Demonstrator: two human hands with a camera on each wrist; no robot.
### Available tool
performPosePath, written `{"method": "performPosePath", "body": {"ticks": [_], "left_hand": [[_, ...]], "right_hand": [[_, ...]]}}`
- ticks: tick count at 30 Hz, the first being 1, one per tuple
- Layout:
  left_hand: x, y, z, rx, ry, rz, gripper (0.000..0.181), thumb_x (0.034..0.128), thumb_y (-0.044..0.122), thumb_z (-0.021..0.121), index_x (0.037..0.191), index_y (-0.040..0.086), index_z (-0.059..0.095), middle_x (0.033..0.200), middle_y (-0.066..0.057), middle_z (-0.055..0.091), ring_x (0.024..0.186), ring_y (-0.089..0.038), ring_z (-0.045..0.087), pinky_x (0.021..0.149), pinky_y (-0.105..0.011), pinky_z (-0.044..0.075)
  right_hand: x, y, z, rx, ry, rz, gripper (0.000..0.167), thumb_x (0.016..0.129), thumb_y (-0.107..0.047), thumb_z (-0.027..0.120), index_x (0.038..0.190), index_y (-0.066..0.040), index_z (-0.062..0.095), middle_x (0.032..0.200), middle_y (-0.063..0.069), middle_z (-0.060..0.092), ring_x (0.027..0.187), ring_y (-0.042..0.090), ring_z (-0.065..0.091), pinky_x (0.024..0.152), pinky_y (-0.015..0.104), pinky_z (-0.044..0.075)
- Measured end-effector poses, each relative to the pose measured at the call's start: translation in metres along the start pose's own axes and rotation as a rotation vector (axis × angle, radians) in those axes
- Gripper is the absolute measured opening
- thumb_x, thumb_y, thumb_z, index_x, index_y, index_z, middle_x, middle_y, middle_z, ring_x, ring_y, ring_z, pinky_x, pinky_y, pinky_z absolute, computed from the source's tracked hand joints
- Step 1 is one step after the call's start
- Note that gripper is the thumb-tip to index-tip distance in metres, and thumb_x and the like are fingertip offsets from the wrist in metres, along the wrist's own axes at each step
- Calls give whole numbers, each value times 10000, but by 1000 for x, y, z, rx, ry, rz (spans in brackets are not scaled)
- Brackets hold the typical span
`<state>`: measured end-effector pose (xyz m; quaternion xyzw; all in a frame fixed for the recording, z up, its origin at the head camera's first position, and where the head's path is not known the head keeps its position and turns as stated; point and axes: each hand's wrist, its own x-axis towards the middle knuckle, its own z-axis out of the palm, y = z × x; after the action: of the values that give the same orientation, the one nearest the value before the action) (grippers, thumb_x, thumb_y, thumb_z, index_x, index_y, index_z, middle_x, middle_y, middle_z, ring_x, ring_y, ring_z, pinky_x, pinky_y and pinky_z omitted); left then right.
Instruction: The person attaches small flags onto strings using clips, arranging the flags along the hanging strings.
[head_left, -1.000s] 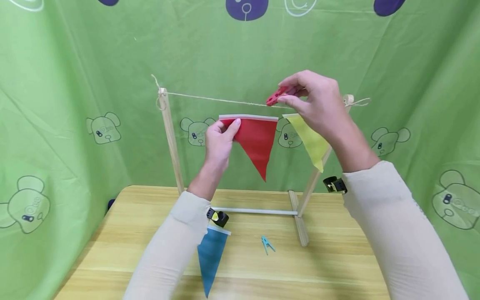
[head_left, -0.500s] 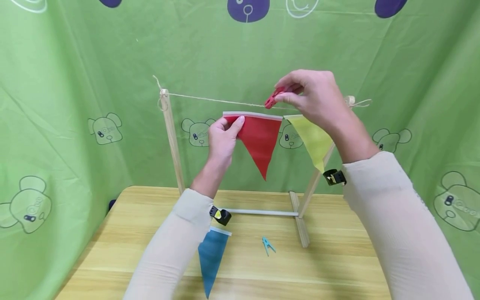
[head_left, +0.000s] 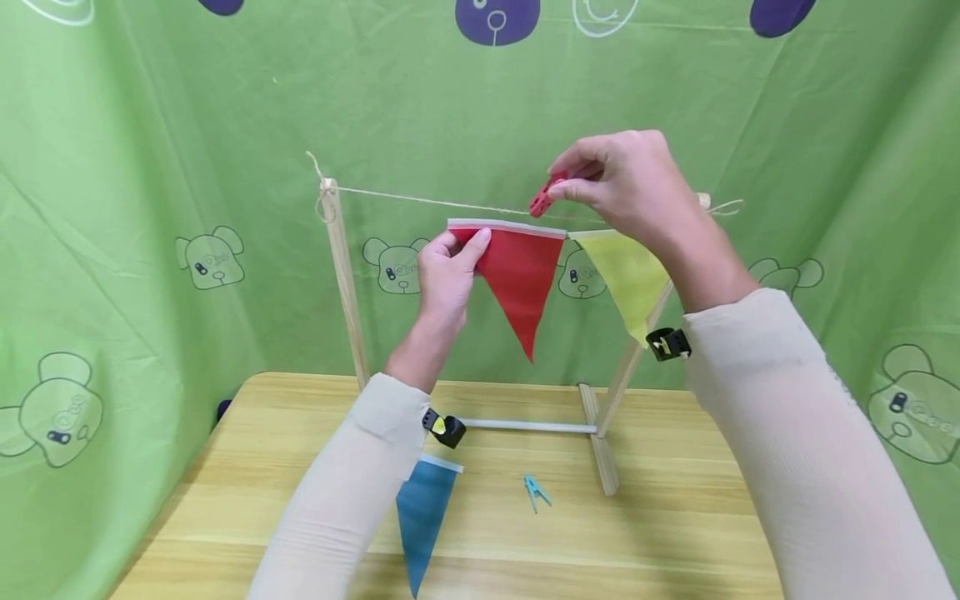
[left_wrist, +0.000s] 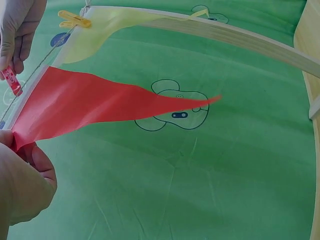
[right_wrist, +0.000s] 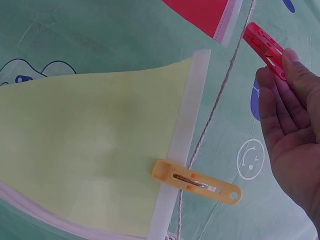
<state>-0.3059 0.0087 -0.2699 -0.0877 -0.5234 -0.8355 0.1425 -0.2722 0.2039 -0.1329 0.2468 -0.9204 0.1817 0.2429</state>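
Thumb and fingers of my left hand (head_left: 447, 275) pinch the red pennant (head_left: 517, 267) near the left end of its white top edge. The pennant hangs point down just below the string (head_left: 427, 199). My right hand (head_left: 626, 179) pinches a red clothespin (head_left: 545, 197), its tip at the string above the pennant's right half. To the right, a yellow pennant (head_left: 618, 271) hangs from the string; in the right wrist view a yellow-orange clothespin (right_wrist: 196, 181) clips its white edge there.
The string spans two wooden posts (head_left: 347, 283) of a stand joined by a white bar (head_left: 525, 425). On the wooden table (head_left: 675, 517) lie a blue pennant (head_left: 426, 512), partly under the left sleeve, and a light-blue clothespin (head_left: 536, 492). A green curtain (head_left: 255, 108) hangs behind.
My left hand has raised the red pennant slightly and shifted it right, closer to the string and the yellow pennant. The red clothespin has tilted steeper and moved slightly left.
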Motion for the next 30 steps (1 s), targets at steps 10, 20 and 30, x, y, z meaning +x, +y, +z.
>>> {"method": "performPosePath", "body": {"ticks": [10,20,30], "left_hand": [[1,1,5,1,18,30,232,935,85,762,1120,-55,744,893,-44,702,734,-117,648,662,-206,576],[-1,3,10,-2,43,10,227,928,85,771,1118,-38,755,892,-50,706,726,-119,648,649,-208,574],[0,4,14,13,63,-18,219,936,101,766,1115,-24,760,901,-55,709,712,-114,637,614,-203,547]], "right_hand": [[5,-3,-2,-23,-70,33,240,941,-286,763,1123,-130,786,1034,43,792,909,134,720,750,152,501],[7,-5,-1,-28,-109,27,221,933,-290,771,1099,-144,792,1016,43,797,901,137,726,728,153,495],[7,-7,0,-41,-104,17,205,921,-259,787,1079,-129,792,996,53,793,887,146,727,718,129,499]]}}
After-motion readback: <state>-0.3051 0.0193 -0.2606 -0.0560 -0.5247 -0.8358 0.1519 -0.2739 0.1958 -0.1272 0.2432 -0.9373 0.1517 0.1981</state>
